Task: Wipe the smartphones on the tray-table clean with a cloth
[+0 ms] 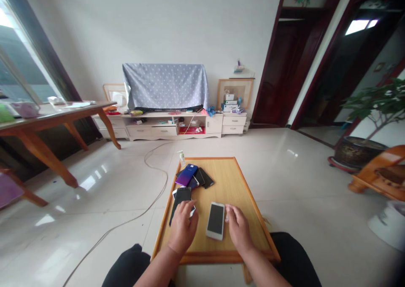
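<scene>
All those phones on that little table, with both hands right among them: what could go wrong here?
The phone pile sits close to the table's left edge; a nudge from the left hand might push the black phone off onto the hard floor. The stacked phones could also slide and scratch one another. The right hand touches the white phone, which could be knocked sideways.

A long white low cabinet (171, 127) stands against the far wall, bearing a screen draped in blue-grey dotted cloth (165, 86). A brown wooden side table (53, 122) occupies the left. A pale cable (148, 202) trails across the glossy tiled floor (300, 181). A potted green plant (373, 122) stands right, beside a dark red doorway (278, 72).
</scene>
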`<state>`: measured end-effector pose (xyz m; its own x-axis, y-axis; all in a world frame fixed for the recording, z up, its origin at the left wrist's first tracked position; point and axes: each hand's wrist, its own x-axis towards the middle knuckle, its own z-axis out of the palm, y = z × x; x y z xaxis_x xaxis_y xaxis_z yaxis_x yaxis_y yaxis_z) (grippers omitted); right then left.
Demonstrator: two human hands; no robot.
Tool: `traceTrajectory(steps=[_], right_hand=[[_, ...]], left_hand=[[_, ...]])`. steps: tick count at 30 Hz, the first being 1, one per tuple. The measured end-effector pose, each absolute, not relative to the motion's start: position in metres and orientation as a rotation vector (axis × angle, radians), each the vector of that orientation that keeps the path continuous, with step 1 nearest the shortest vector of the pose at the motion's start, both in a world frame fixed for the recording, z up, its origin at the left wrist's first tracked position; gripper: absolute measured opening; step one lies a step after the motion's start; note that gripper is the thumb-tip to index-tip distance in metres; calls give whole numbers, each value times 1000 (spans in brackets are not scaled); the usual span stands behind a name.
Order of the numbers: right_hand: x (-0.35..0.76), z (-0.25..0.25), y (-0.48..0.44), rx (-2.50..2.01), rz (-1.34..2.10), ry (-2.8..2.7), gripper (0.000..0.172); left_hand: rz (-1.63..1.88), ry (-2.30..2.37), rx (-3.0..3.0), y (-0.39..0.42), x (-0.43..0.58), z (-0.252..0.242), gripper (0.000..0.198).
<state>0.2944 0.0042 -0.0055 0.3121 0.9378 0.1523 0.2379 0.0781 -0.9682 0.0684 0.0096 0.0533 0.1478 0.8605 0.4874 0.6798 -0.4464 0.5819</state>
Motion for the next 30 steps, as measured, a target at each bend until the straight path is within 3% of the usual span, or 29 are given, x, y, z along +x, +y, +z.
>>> traceTrajectory(steps=[7, 14, 22, 30], right_hand=[[299, -12, -6, -1371, 850, -1051, 63], [303, -14, -14, -1433, 701, -1199, 61], [294, -3, -48, -1315, 671, -1725, 53], [291, 13, -69, -1430, 482, -2064, 48]], left_hand=[[907, 1431, 2322, -65, 111, 32, 34], [733, 1792, 2334, -62, 125, 26, 78], [648, 1748, 2310, -71, 126, 27, 47], [662, 1786, 2291, -77, 126, 30, 47]])
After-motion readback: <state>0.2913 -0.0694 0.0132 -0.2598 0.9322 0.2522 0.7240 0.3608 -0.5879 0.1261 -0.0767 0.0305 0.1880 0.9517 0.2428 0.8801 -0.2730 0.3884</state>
